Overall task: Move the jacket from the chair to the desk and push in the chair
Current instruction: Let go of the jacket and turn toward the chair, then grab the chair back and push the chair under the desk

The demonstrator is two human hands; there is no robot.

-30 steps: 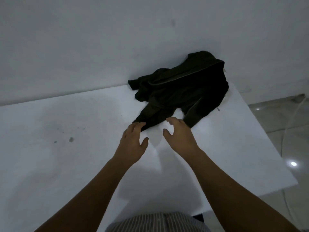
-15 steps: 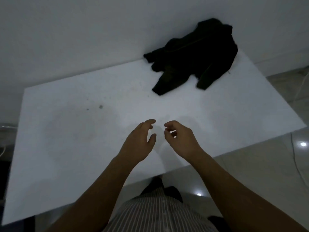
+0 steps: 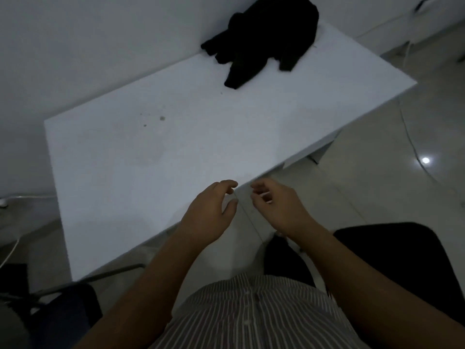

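The jacket (image 3: 261,36) lies crumpled at the far right corner of the desk (image 3: 176,152), against the wall. The left hand (image 3: 208,217) and right hand (image 3: 279,207) hover empty at the near desk edge, fingers loosely curled. The chair (image 3: 402,263), near right, probably rigid, is best gripped by its backrest, not visible here.

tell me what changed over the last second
Both hands, left hand and right hand, drew back from the jacket to the desk's near edge, empty and open. A black chair came into view on the right. The jacket stayed heaped at the desk's far corner.
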